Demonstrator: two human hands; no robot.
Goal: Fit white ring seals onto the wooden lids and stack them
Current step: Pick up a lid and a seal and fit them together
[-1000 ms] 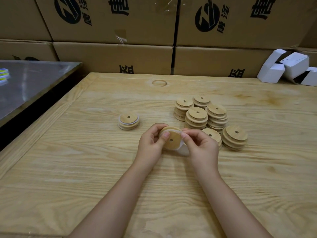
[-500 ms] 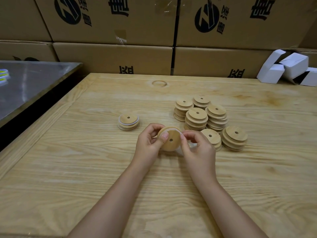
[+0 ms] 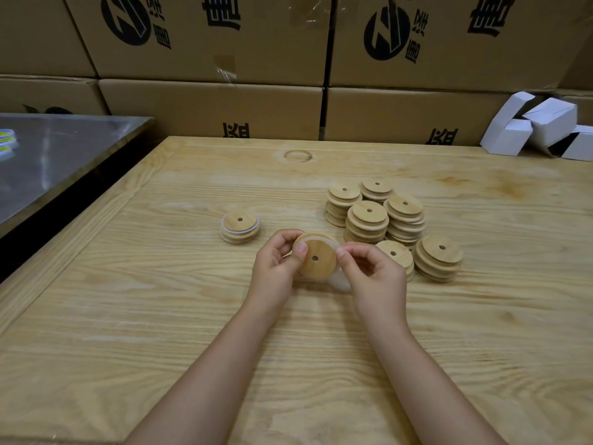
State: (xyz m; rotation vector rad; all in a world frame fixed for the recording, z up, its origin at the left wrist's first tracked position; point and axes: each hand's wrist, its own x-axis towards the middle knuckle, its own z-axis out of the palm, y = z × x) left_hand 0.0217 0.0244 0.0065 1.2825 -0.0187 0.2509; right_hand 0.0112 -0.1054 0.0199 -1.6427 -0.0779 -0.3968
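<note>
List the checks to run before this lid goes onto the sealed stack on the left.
1. Left hand grip on the lid: ok, thumb and fingers hold its rim.
2. Right hand pinching the white ring seal: ok.
3. Seal seated all round: not ok, a loop hangs off the lower right.
4. Seal free of twists: cannot tell.
5. Sealed stack top free: ok.

A round, holed wooden lid (image 3: 316, 260) tilts on edge, with a white ring seal (image 3: 340, 281) partly around its rim. Bare lid stacks (image 3: 367, 223) stand to its right and a sealed stack (image 3: 240, 227) to its left.
</note>
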